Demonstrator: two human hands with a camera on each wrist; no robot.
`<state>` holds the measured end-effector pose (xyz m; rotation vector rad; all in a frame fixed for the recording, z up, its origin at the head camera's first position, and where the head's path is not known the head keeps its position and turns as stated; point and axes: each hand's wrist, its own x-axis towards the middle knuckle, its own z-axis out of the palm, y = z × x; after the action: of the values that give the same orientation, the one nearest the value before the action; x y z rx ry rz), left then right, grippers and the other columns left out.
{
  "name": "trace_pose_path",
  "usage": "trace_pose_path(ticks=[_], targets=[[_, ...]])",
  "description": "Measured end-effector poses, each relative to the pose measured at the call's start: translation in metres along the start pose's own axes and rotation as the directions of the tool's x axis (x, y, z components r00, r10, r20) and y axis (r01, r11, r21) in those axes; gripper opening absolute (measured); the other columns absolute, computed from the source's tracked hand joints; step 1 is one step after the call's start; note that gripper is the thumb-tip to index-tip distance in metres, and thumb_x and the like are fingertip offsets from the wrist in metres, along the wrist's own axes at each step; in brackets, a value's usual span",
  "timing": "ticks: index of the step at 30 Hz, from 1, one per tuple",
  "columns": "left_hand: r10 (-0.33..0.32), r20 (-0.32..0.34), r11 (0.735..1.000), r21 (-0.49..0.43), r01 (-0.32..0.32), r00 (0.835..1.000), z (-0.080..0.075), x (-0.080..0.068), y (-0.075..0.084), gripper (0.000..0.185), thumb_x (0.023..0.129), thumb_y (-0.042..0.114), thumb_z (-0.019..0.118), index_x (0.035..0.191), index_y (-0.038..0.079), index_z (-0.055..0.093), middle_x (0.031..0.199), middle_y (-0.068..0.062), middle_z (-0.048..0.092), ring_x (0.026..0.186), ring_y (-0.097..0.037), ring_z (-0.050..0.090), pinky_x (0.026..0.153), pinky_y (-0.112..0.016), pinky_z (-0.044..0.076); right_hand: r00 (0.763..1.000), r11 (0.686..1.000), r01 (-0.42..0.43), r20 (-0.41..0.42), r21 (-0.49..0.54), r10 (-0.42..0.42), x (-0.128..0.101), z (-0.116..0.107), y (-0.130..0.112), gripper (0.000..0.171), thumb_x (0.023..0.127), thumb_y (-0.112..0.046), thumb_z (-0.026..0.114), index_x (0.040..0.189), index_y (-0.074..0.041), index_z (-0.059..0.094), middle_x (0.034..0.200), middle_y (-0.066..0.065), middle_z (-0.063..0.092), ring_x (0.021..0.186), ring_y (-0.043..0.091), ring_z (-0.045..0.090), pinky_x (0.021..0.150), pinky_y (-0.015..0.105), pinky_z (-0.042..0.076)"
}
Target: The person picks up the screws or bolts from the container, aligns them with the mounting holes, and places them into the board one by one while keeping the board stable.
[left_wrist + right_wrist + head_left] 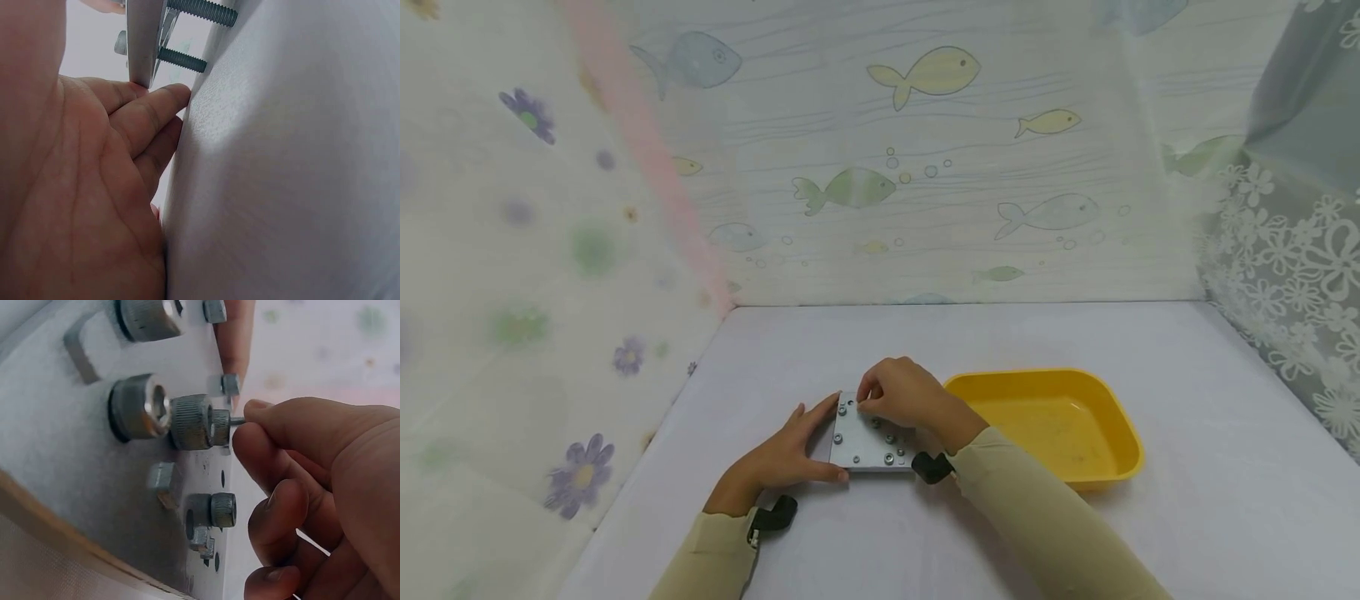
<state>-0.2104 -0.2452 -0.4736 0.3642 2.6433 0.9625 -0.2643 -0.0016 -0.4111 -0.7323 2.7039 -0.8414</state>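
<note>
A metal plate [867, 443] with several socket-head and hex-head bolts stands in front of me, raised above the white table. My left hand [786, 454] holds it at the left side, thumb at the near edge and fingers toward the far corner. Threaded bolt shanks [183, 59] stick out beneath the plate in the left wrist view. Over the plate's far part, my right hand [910, 396] pinches a thin metal rod [237, 420] between thumb and forefinger. The rod's other end meets a small knurled screw head [220, 427]; the other fingers are curled.
A yellow plastic tray [1033, 377] sits on the table just right of the plate, partly behind my right forearm. White cloth [820, 558] covers the table. Printed curtains with fish [925, 75] and flowers surround it. Black wrist mounts [775, 514] sit at both cuffs.
</note>
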Motion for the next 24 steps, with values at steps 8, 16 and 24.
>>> trace_pose_path(ticks=[8, 16, 24], targets=[[0.0, -0.003, 1.0, 0.004, 0.0, 1.0, 0.0012, 0.0002, 0.0001, 0.123, 0.066, 0.065, 0.089, 0.165, 0.043, 0.02, 0.173, 0.01, 0.02, 0.16, -0.045, -0.007, 0.122, -0.075, 0.01, 1.0, 1.0, 0.015, -0.004, -0.003, -0.015, -0.0021, 0.0007, -0.0016, 0.009, 0.094, -0.03, 0.077, 0.085, -0.031, 0.074, 0.075, -0.009, 0.066, 0.072, 0.011, 0.059, 0.065, 0.026, 0.05], [0.01, -0.004, 1.0, 0.009, -0.01, 1.0, 0.0011, 0.0, 0.0009, 0.122, 0.067, 0.065, 0.088, 0.165, 0.042, 0.019, 0.173, 0.009, 0.02, 0.159, -0.046, -0.007, 0.123, -0.074, 0.01, 1.0, 1.0, 0.015, -0.002, 0.007, -0.015, -0.0022, 0.0021, -0.0019, 0.011, 0.093, -0.028, 0.078, 0.083, -0.029, 0.073, 0.075, -0.011, 0.067, 0.074, 0.01, 0.06, 0.068, 0.026, 0.05], [0.032, -0.001, 0.999, 0.011, -0.032, 0.999, 0.0019, 0.0015, -0.0013, 0.122, 0.069, 0.064, 0.088, 0.166, 0.038, 0.019, 0.173, 0.007, 0.021, 0.159, -0.047, -0.008, 0.123, -0.074, 0.009, 1.0, 1.0, 0.008, 0.0, -0.003, -0.008, -0.0005, 0.0047, 0.0, 0.013, 0.093, -0.028, 0.078, 0.081, -0.031, 0.072, 0.075, -0.01, 0.067, 0.073, 0.01, 0.06, 0.066, 0.025, 0.051]])
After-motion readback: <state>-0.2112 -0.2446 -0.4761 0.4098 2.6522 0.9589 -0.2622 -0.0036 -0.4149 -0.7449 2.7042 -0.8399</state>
